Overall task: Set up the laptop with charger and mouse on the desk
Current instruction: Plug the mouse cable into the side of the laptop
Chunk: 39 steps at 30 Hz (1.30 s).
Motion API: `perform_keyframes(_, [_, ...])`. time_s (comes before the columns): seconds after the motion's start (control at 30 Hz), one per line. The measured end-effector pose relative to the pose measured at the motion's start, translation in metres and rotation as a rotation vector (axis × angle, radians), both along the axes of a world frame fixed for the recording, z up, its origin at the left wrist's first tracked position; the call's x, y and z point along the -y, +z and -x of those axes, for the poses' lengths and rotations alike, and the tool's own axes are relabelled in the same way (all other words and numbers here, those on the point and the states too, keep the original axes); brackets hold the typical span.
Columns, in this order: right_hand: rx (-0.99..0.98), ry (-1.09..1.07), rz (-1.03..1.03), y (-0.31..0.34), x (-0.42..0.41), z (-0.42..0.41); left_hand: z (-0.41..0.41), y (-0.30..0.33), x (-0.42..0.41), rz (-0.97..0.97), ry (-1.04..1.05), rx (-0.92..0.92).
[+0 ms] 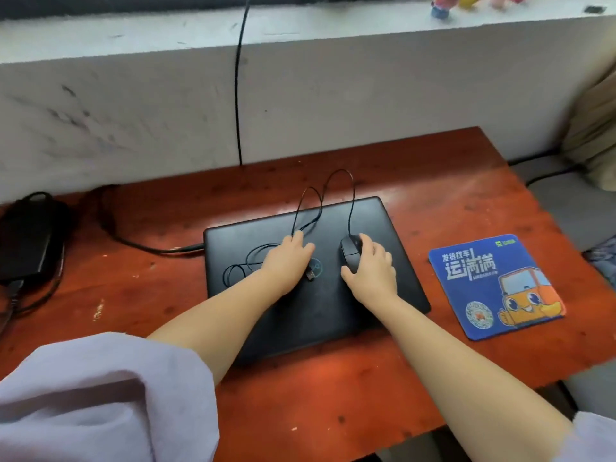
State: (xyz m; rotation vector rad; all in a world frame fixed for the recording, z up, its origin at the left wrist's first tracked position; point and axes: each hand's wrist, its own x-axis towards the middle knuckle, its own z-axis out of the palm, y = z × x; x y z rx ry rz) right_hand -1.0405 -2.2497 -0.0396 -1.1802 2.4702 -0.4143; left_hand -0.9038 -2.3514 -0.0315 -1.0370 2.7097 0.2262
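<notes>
A closed black laptop [320,308] lies on the red wooden desk [333,395]. A charger plug enters its left side, and its cable [146,246] runs to the black power brick [26,241] at the far left. On the lid sits a black wired mouse [350,251], with my right hand [371,268] wrapped around it. My left hand [288,261] rests on the lid over the mouse's thin cable [313,208]. The USB plug [310,274] pokes out from under my left hand.
A blue mouse pad [493,285] with an orange cartoon truck lies on the desk right of the laptop. A black wire [237,95] hangs down the white wall behind the desk. Small toys [440,8] stand on the ledge above. The desk's right edge drops off beyond the pad.
</notes>
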Motion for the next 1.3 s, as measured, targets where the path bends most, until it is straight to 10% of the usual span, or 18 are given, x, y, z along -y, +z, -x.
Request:
perform_keyframes(0.43, [-0.038, -0.068, 0.106, 0.017, -0.042, 0.139, 0.101, -0.004, 0.003, -0.02, 0.114, -0.244])
perform_keyframes(0.83, [-0.096, -0.214, -0.123, -0.015, -0.128, 0.254, 0.3, 0.05, -0.07, -0.297, -0.329, -0.786])
perform_keyframes(1.1, [-0.066, -0.046, 0.206, 0.006, -0.109, 0.267, 0.289, 0.029, -0.064, -0.715, 0.295, -0.918])
perform_keyframes(1.3, [0.317, 0.162, 0.618, 0.048, -0.036, 0.235, 0.285, 0.034, -0.064, -1.077, 0.413, -0.978])
